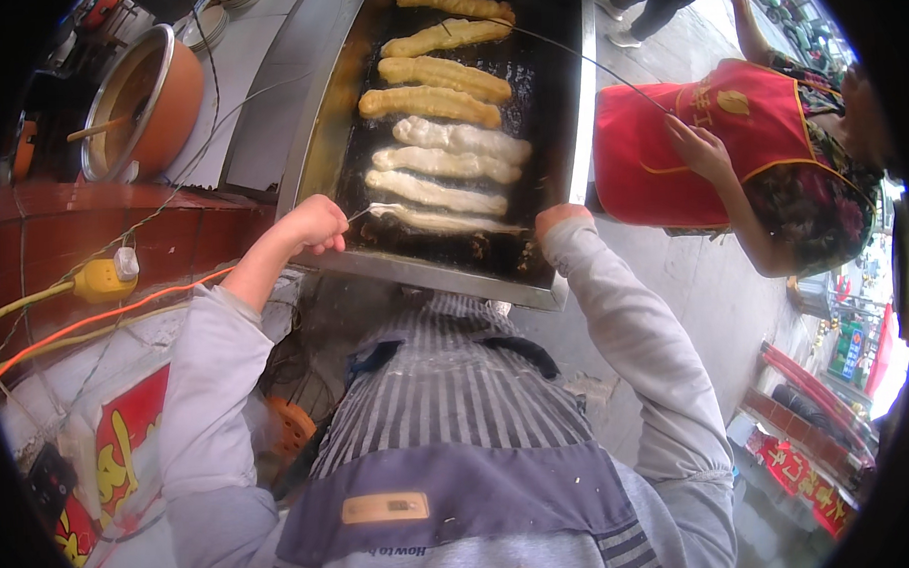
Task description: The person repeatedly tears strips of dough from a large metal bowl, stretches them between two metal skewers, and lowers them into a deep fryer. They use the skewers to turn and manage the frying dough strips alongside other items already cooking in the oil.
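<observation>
A rectangular metal fryer [439,273] full of dark oil lies before me. Several long fried dough sticks [429,104] float in it, golden in the far half and paler in the near half. The nearest strip of pale dough [445,220] lies crosswise, one thin end pulled towards my left hand [321,222]. That hand pinches this end over the fryer's left side. My right hand [561,219] is at the right side near the strip's other end; its fingers are mostly hidden by the wrist and sleeve, so its grip cannot be told.
A co-worker in a red apron [668,156] stands right of the fryer, a long thin rod [582,58] reaching from their hand over the oil. At left are a large orange-brown pot [170,106], stacked plates [209,28], a yellow plug [103,281] and loose cables on red tiles [160,242].
</observation>
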`<state>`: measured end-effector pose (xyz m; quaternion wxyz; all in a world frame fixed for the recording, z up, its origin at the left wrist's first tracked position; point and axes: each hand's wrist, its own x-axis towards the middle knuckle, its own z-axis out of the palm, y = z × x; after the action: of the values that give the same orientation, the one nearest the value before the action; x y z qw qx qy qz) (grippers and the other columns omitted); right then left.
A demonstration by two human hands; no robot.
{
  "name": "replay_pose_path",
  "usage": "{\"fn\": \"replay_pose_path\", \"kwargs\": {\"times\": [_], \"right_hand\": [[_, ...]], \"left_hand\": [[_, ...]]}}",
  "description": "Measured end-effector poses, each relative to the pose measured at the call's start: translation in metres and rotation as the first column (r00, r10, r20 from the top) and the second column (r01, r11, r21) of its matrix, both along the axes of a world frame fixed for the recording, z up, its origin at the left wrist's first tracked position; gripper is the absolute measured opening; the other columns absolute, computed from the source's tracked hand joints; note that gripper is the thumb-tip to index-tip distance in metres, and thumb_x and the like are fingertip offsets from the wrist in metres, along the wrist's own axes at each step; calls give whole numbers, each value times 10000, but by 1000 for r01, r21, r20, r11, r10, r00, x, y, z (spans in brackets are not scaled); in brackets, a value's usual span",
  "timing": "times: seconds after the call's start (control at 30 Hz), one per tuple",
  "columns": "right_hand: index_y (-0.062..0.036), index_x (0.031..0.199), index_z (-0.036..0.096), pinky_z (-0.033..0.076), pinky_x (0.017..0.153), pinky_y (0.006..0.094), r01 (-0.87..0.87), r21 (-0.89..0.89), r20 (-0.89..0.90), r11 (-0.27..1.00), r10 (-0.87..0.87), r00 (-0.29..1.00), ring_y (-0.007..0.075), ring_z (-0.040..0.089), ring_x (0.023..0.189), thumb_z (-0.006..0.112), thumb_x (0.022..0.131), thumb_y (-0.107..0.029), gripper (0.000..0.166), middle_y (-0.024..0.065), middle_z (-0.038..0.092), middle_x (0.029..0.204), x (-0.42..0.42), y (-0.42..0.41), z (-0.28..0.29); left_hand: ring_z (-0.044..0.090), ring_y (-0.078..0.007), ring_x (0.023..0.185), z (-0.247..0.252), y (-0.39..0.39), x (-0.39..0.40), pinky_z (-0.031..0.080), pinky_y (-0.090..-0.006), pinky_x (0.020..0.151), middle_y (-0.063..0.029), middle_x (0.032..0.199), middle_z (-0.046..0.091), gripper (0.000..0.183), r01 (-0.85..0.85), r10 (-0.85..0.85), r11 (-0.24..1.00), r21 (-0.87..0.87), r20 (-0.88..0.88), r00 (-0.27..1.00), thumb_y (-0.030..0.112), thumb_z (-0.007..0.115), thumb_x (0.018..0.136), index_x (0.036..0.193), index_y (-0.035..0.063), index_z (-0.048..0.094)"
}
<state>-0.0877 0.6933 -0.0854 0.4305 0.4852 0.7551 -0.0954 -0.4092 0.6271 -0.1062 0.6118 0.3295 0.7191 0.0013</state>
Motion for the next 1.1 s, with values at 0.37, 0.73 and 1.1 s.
{"fn": "replay_pose_path", "kwargs": {"times": [0.37, 0.73, 1.1], "right_hand": [[-89, 878, 642, 488, 690, 310, -4, 19, -34, 1000, 4, 999, 226, 600, 873, 539, 767, -127, 156, 74, 628, 917, -2, 7, 0], [-63, 797, 636, 495, 633, 329, -190, 88, -10, 978, 192, 981, 236, 618, 775, 540, 729, -72, 118, 99, 630, 818, 14, 6, 94], [-130, 879, 627, 477, 635, 343, 129, -141, -814, 982, -189, 549, 275, 589, 671, 537, 758, -159, 154, 133, 607, 729, 96, -14, 88]], "left_hand": [[608, -256, 726, 45, -7, -38, 466, -334, 698, -140, 716, 619, 203, 518, -410, 847, 122, -472, 780, 48, 508, 679, 817, 59, 657], [589, -201, 539, 32, -24, -37, 467, -305, 604, -134, 593, 591, 198, 450, -326, 867, 215, -439, 837, 54, 514, 694, 842, 27, 643], [534, -103, 480, 96, -98, -15, 433, -247, 487, -82, 577, 575, 281, 22, 136, 931, 364, -403, 905, 4, 490, 726, 981, 14, 607]]}}
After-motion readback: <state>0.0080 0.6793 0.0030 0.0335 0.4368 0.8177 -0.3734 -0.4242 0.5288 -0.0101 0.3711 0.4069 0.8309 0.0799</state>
